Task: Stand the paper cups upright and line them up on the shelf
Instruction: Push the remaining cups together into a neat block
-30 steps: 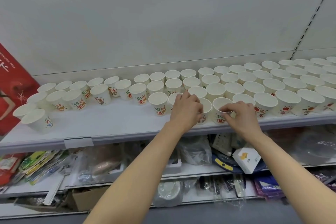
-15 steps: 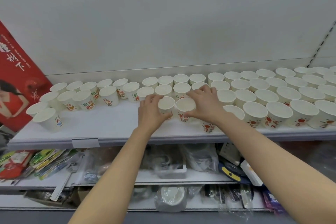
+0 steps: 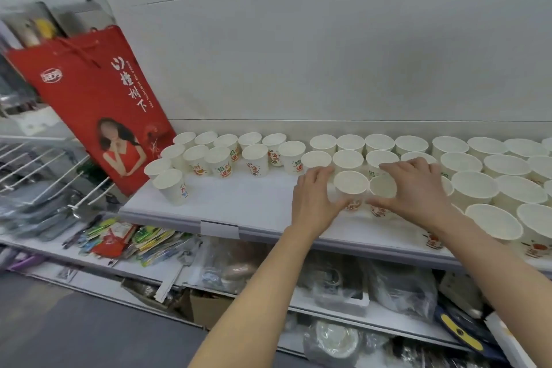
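Several white paper cups with red and green print stand upright in rows along the white shelf (image 3: 245, 203). Two front cups sit between my hands. My left hand (image 3: 313, 203) curls round the left side of one cup (image 3: 351, 185). My right hand (image 3: 415, 188) wraps over the cup beside it (image 3: 382, 187), covering part of its rim. Both cups stand on the shelf, touching each other. A looser group of cups (image 3: 221, 158) stands at the left end, with one cup (image 3: 171, 187) set forward.
A red paper gift bag (image 3: 98, 104) leans against the shelf's left end. Larger cups (image 3: 493, 222) crowd the right front edge. Below, lower shelves hold packets (image 3: 125, 242), plastic-wrapped goods and a cardboard box (image 3: 206, 308). A wire rack (image 3: 35, 170) is at far left.
The view has swung left and the red bag now shows whole. Both hands stay round the same two front cups, which have slid left along the shelf.
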Action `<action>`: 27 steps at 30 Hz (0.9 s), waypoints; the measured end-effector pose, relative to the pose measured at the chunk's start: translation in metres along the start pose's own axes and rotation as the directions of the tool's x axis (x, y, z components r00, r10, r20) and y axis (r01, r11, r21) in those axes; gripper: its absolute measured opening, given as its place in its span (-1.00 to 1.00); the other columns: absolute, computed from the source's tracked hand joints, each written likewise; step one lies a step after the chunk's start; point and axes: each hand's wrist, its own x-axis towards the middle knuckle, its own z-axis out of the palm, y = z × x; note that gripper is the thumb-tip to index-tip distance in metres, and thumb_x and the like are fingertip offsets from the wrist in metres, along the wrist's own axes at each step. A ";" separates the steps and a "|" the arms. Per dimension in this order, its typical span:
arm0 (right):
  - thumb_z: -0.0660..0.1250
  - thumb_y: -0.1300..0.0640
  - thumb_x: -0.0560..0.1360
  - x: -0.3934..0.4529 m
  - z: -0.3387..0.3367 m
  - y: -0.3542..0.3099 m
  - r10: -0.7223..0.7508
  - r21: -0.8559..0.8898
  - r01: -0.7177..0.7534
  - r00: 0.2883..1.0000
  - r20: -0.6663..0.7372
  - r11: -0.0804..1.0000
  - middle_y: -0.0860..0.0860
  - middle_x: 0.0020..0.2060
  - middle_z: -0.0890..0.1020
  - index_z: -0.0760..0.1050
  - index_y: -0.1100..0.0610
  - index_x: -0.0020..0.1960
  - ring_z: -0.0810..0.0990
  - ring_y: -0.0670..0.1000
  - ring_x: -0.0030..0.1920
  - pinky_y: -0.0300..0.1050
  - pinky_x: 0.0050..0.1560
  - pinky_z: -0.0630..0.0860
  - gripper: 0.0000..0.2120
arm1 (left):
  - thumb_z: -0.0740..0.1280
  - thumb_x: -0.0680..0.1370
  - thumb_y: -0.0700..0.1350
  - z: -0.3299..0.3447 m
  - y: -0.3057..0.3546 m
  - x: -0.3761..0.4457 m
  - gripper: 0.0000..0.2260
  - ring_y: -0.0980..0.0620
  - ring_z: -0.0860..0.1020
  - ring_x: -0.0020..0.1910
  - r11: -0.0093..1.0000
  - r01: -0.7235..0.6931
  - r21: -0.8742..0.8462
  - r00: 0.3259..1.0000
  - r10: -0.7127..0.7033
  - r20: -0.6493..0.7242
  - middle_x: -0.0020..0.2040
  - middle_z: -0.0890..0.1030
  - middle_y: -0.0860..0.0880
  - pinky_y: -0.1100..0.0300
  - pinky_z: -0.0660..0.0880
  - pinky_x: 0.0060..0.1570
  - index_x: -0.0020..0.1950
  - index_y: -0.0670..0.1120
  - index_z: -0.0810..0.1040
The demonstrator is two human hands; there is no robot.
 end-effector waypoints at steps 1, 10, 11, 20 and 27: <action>0.32 -0.39 0.31 -0.004 0.001 -0.007 -0.010 0.052 0.014 0.997 -0.073 0.999 0.01 0.20 0.58 0.47 -0.01 0.30 0.40 0.14 0.19 0.04 0.10 0.17 -0.30 | 0.43 0.45 0.17 -0.010 -0.014 -0.007 -0.44 -0.02 0.36 0.30 1.000 0.011 -0.012 0.999 -0.011 -0.042 0.34 0.44 0.02 0.08 0.35 0.28 0.39 0.02 0.42; 0.28 -0.18 0.40 -0.012 0.040 -0.126 -0.105 0.221 0.183 0.940 -0.325 0.958 0.02 -0.09 0.68 0.64 0.09 0.01 0.55 0.16 -0.03 0.01 -0.03 0.27 -0.61 | 0.55 0.38 -0.06 -0.143 -0.199 -0.052 -0.32 -0.16 0.33 0.35 0.817 0.480 -0.320 0.568 -0.567 -0.596 0.35 0.40 -0.16 -0.10 0.30 0.35 0.40 -0.16 0.34; 0.29 -0.16 0.41 -0.011 0.045 -0.143 -0.114 0.244 0.198 0.940 -0.321 0.949 0.01 -0.10 0.68 0.65 0.09 0.00 0.55 0.15 -0.04 0.00 -0.04 0.27 -0.63 | 0.57 0.34 -0.01 -0.155 -0.216 -0.047 -0.24 -0.18 0.32 0.37 0.788 0.512 -0.341 0.563 -0.608 -0.559 0.37 0.38 -0.18 -0.11 0.30 0.36 0.43 -0.17 0.30; 0.45 0.02 0.42 0.008 0.087 -0.297 -0.179 0.450 0.221 0.975 -0.135 0.865 -0.06 -0.08 0.67 0.63 0.06 0.06 0.55 0.08 -0.01 -0.02 0.00 0.44 -0.76 | 0.61 0.23 0.09 -0.166 -0.269 -0.014 -0.21 -0.12 0.50 0.18 0.747 0.522 -0.410 0.677 -0.656 -0.333 0.23 0.52 -0.07 -0.08 0.49 0.12 0.30 -0.03 0.25; 0.37 -0.03 0.49 0.052 0.087 -0.385 -0.079 0.704 0.057 0.997 -0.001 0.708 -0.06 0.13 0.58 0.49 0.04 0.28 0.46 0.00 0.17 -0.16 0.17 0.37 -0.61 | 0.51 0.42 -0.10 -0.209 -0.279 -0.054 -0.51 0.05 0.55 0.06 0.641 0.290 -0.711 0.665 -0.669 -0.333 0.14 0.51 0.00 0.21 0.51 -0.09 0.25 -0.02 0.34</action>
